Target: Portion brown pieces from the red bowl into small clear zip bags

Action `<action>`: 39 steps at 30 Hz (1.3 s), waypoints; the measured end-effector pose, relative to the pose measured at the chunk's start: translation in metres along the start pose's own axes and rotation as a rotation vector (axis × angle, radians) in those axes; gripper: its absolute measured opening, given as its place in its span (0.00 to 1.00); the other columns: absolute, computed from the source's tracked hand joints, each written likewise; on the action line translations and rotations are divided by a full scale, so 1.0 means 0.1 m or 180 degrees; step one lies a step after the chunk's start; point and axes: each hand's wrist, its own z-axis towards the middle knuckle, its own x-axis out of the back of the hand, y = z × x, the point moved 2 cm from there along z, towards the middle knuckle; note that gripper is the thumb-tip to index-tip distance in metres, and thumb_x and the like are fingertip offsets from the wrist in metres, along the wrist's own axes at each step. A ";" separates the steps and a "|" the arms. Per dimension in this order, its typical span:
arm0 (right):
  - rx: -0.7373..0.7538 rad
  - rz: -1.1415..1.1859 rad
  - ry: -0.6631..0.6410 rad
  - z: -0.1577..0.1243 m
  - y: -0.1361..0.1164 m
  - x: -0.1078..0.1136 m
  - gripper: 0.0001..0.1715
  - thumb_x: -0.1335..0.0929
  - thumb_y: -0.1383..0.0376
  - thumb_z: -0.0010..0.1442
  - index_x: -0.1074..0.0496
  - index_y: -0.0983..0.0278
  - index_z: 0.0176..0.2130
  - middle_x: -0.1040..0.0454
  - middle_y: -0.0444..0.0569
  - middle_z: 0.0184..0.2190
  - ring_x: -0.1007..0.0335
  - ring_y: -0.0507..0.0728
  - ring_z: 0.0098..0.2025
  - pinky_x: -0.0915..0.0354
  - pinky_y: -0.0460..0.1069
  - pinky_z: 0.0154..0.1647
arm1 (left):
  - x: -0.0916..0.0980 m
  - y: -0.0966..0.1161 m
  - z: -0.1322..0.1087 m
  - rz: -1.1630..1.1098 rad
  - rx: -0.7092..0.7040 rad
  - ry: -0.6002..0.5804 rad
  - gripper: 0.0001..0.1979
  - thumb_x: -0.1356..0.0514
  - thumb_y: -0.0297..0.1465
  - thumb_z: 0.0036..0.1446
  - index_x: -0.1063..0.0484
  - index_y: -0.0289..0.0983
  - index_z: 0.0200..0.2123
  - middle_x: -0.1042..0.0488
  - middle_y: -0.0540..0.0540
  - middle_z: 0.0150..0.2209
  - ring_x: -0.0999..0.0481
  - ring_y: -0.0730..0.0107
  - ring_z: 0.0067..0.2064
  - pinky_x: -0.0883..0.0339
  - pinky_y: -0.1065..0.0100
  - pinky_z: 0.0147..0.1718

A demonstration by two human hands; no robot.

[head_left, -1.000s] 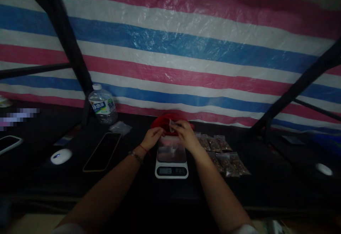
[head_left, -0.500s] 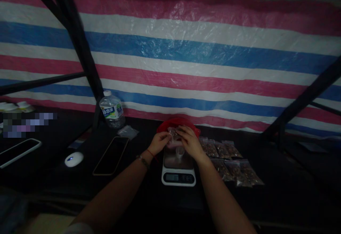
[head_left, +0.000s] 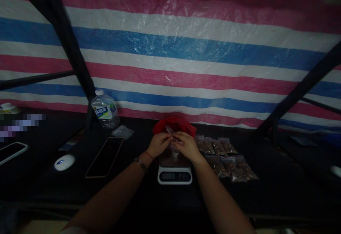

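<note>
My left hand (head_left: 158, 144) and my right hand (head_left: 186, 145) meet above a small white kitchen scale (head_left: 174, 173). Both pinch a small clear plastic bag (head_left: 172, 135) between their fingertips; its contents are too dim to make out. A small clear cup (head_left: 175, 149) stands on the scale's plate under the hands. Just behind them sits a red bag (head_left: 174, 124). Several filled clear packets (head_left: 226, 157) of brownish bits lie in rows to the right of the scale.
On the dark table to the left lie a phone (head_left: 104, 157), a white mouse (head_left: 64, 162), an empty clear bag (head_left: 122, 131) and a water bottle (head_left: 104, 109). Another phone (head_left: 10, 151) is at the far left. Black frame bars (head_left: 66, 49) and a striped tarp (head_left: 186, 60) stand behind.
My hands have come closer together over the scale, both now pinching the small bag. The view shifted slightly.
</note>
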 end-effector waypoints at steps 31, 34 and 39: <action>-0.0804 0.1451 0.1102 0.05 0.09 0.12 0.15 0.35 0.65 0.55 0.25 0.59 0.42 0.26 0.49 0.47 0.33 0.58 0.52 0.38 0.55 0.54 | 0.19 0.47 0.28 0.0507 -0.0165 0.0217 0.09 0.48 0.25 0.49 0.34 0.36 0.19 0.30 0.48 0.25 0.31 0.71 0.30 0.39 0.70 0.31; -0.1605 0.2556 0.1022 0.03 0.20 0.05 0.25 0.32 0.62 0.52 0.30 0.55 0.51 0.29 0.47 0.53 0.31 0.59 0.51 0.32 0.54 0.47 | 0.25 0.54 0.45 0.0518 -0.0161 -0.0075 0.09 0.48 0.25 0.49 0.34 0.36 0.19 0.30 0.49 0.24 0.31 0.71 0.29 0.39 0.70 0.31; -0.2265 0.3492 0.0656 -0.01 0.20 0.00 0.30 0.28 0.60 0.51 0.33 0.57 0.53 0.23 0.47 0.40 0.27 0.53 0.31 0.31 0.47 0.29 | 0.36 0.63 0.74 0.0678 -0.0031 -0.0636 0.09 0.46 0.28 0.49 0.31 0.35 0.20 0.30 0.51 0.21 0.33 0.73 0.26 0.43 0.72 0.26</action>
